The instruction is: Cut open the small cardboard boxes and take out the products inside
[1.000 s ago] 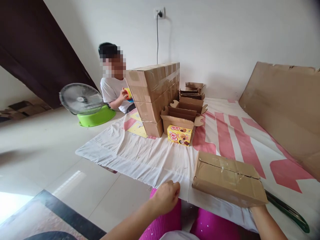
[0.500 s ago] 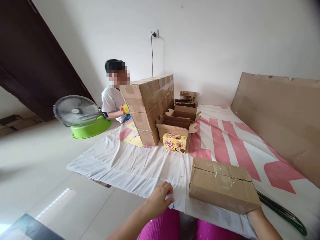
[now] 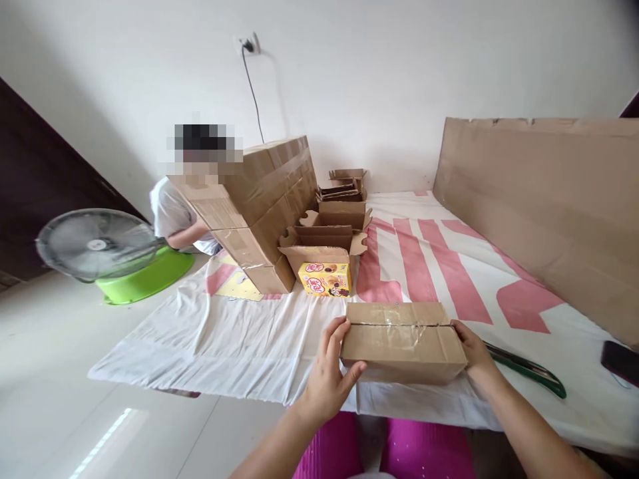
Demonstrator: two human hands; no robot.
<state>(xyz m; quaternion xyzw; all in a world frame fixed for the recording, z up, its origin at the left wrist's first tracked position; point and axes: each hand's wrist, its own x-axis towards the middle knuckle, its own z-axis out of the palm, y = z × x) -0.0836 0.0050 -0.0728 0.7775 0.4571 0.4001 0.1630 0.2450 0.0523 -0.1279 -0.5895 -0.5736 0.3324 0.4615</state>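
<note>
A closed cardboard box [image 3: 404,342] lies at the table's near edge, with a clear-taped seam running along its top. My left hand [image 3: 332,372] grips its left end, fingers over the corner and thumb at the front. At the opposite end, my right hand [image 3: 472,352] holds the box, its fingers partly hidden behind the side. Just beyond the box stands a yellow printed snack box [image 3: 325,279], in front of open cardboard boxes [image 3: 322,254] with raised flaps.
Taped boxes [image 3: 264,193] form a stacked wall at left, beside a person in a white shirt [image 3: 172,209]. A fan [image 3: 100,245] sits on a green basin [image 3: 144,276]. A long green-edged object [image 3: 529,372] lies right; a large cardboard sheet [image 3: 539,213] leans behind.
My left hand has moved right and up from the table edge onto the box's left end. The box has turned straighter to me. My view has swung right.
</note>
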